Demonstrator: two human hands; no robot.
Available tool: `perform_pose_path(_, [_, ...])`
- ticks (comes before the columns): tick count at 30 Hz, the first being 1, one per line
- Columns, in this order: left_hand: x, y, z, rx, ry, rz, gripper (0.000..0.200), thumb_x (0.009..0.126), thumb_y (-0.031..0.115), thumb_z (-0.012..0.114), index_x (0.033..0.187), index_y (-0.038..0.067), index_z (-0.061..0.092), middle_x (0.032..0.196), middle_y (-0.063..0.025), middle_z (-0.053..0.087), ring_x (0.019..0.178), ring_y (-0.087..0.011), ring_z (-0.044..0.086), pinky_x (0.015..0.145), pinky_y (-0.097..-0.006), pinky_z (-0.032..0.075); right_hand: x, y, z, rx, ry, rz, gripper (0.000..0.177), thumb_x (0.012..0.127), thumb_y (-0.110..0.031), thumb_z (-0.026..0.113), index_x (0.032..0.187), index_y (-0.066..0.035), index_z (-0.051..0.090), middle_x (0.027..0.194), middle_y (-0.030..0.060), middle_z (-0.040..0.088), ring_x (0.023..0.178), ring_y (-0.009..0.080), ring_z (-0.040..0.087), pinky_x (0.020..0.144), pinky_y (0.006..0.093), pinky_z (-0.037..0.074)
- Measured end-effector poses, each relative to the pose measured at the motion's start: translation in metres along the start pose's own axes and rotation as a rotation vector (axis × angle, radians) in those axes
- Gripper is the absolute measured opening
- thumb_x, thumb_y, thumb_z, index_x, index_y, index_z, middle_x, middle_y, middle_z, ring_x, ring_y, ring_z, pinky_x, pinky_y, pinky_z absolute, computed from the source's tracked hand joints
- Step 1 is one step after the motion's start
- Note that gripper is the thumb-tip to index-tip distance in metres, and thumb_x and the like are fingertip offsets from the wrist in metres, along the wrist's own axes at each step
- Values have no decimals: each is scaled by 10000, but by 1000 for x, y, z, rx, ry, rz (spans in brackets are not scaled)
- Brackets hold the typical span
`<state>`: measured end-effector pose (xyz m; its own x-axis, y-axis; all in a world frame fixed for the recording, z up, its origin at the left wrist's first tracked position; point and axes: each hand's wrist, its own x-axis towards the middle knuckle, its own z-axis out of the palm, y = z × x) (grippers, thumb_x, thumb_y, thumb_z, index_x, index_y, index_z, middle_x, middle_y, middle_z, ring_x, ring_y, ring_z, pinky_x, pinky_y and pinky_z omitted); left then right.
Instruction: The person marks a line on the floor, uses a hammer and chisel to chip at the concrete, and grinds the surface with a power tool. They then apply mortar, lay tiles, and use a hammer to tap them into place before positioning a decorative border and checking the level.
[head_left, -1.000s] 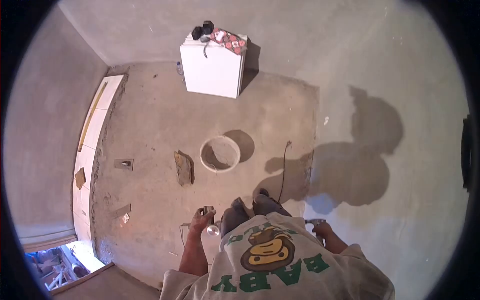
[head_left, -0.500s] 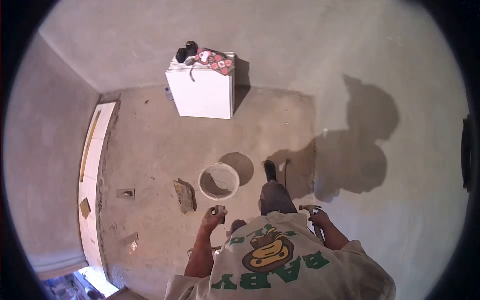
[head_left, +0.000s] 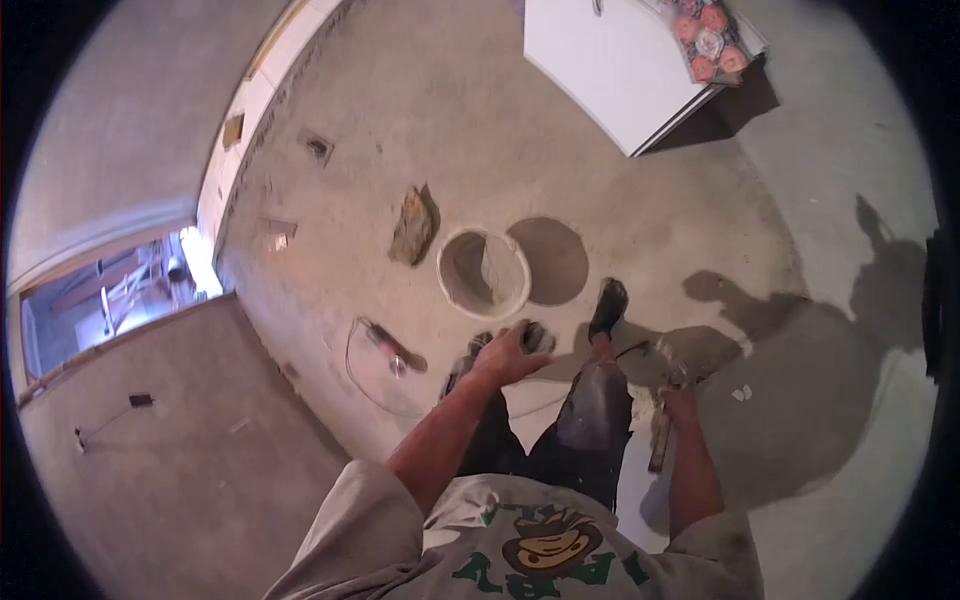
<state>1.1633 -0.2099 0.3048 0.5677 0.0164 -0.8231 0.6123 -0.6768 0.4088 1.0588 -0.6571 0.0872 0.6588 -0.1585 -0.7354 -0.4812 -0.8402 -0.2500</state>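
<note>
Floor (head_left: 340,215) (brownish) bears bucket (head_left: 461,264), white panels (head_left: 612,72).

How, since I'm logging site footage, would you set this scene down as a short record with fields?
Left hand: holds a small dark object, too blurred to identify
Right hand: grips a brown-handled hammer
Mid-floor: round whitish bucket, with a flat, jagged brown slab beside it
Floor, left of the feet: slim red-and-dark corded tool
Far side: stack of flat white tiles, a pink floral-patterned item on top

Head-worn camera, wide round view, facing steeply down past shirt (head_left: 545,540); left hand (head_left: 508,355), right hand (head_left: 680,403) nearer than floor (head_left: 400,110).
</note>
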Motion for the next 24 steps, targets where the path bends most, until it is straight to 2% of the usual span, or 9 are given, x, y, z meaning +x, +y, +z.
perform_pose_path(5, [138, 44, 75, -136, -49, -78, 808, 650, 483, 699, 1283, 76, 406, 1203, -224, 477, 1123, -360, 481, 935, -416, 401, 157, -44, 2, -886, -157, -416, 395, 851, -331, 528, 1059, -2, 592, 994, 284, 580, 933, 407, 562, 816, 467, 437])
perform_pose_path(6, [170, 43, 91, -98, -44, -84, 808, 640, 475, 709, 1269, 65, 411, 1189, -225, 470, 1116, -364, 482, 929, -421, 404, 181, -68, 4, -207, -5, -51, 370, 852, -333, 524, 1004, -7, 613, 972, 277, 585, 918, 398, 565, 800, 467, 443])
perform_pose_path(7, [202, 45, 101, -105, -3, -75, 824, 633, 459, 722, 1273, 55, 394, 1185, -223, 456, 1113, -370, 471, 931, -419, 401, 215, -71, 4, -426, -197, -230, 402, 837, -343, 549, 939, 42, 597, 911, 273, 598, 898, 405, 571, 775, 452, 444])
perform_pose_path(8, [234, 42, 112, -66, 104, -6, 830, 636, 447, 728, 1279, 52, 383, 1189, -223, 448, 1121, -373, 456, 935, -416, 399, 236, -99, 8, -22, -63, -15, 399, 816, -331, 580, 903, 58, 592, 816, 245, 606, 812, 416, 576, 716, 448, 443])
perform_pose_path(15, [427, -15, 160, 101, 391, 187, 834, 670, 402, 744, 1312, 64, 330, 1287, -210, 373, 1162, -386, 404, 983, -422, 358, 400, -105, 100, -404, 643, -936, 243, 734, -227, 679, 828, -10, 626, 652, 135, 553, 596, 279, 579, 486, 369, 455])
perform_pose_path(17, [441, -35, 180, 134, 361, 188, 850, 679, 385, 743, 1340, 89, 298, 1355, -205, 309, 1184, -391, 385, 991, -432, 346, 419, -75, 128, -488, 672, -944, 220, 754, -218, 657, 762, -13, 577, 646, 134, 556, 598, 297, 586, 501, 382, 460])
perform_pose_path(19, [443, -58, 197, 120, 338, 171, 875, 678, 339, 750, 1372, 128, 262, 1395, -206, 259, 1211, -401, 359, 996, -452, 336, 381, -124, 133, -1, 401, -342, 273, 798, -235, 618, 919, -3, 540, 726, 159, 591, 672, 353, 595, 599, 424, 469])
perform_pose_path(22, [416, -81, 218, 69, 382, 162, 904, 676, 269, 754, 1401, 173, 221, 1425, -211, 200, 1246, -417, 315, 999, -496, 319, 372, -99, 137, -574, 469, -645, 278, 819, -234, 598, 952, 2, 538, 785, 180, 601, 755, 372, 594, 645, 425, 472])
perform_pose_path(24, [385, -93, 218, 59, 382, 118, 895, 688, 267, 744, 1403, 169, 215, 1425, -217, 201, 1245, -415, 319, 1003, -484, 319, 356, -110, 127, -248, 390, -422, 258, 823, -223, 587, 950, -1, 552, 793, 182, 602, 782, 365, 593, 667, 423, 473])
